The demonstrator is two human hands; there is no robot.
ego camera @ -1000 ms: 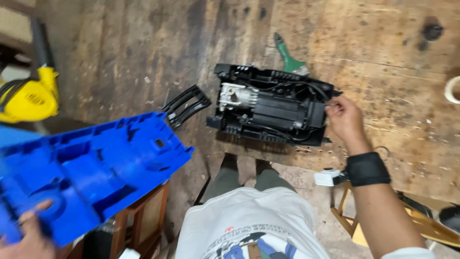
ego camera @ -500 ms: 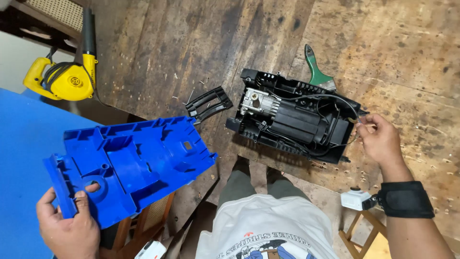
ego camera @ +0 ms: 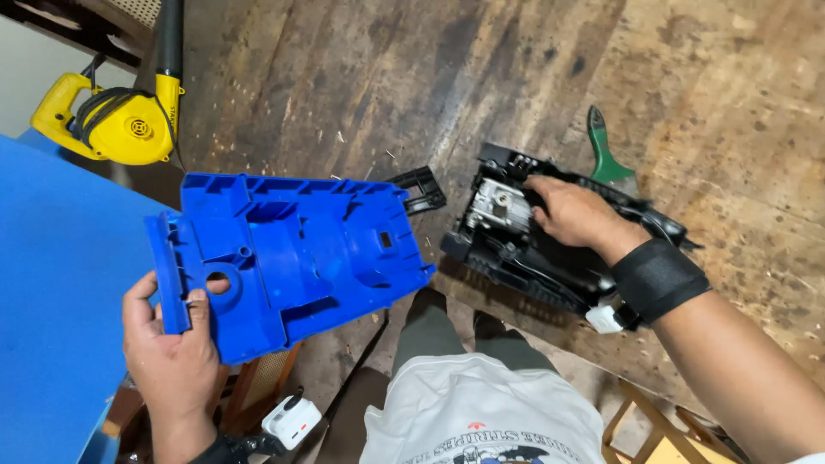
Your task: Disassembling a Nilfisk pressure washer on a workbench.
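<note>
Left hand (ego camera: 168, 348) grips blue housing (ego camera: 301, 258) edge; right hand (ego camera: 576, 215) seemingly rests on motor unit (ego camera: 516, 249).

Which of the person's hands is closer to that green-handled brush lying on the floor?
Right. The right hand rests on the black machine body just beside the green-handled brush; the left hand grips the blue plastic cover, far across.

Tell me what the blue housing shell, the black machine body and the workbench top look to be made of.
Blue housing shell, held by the left hand: moulded plastic, semi-gloss, judging by its ribs and screw bosses.
Black machine body under the right hand: mostly matt black plastic; a silvery part inside looks like metal.
Workbench top: bare wood, worn and stained, with visible grain.
</note>
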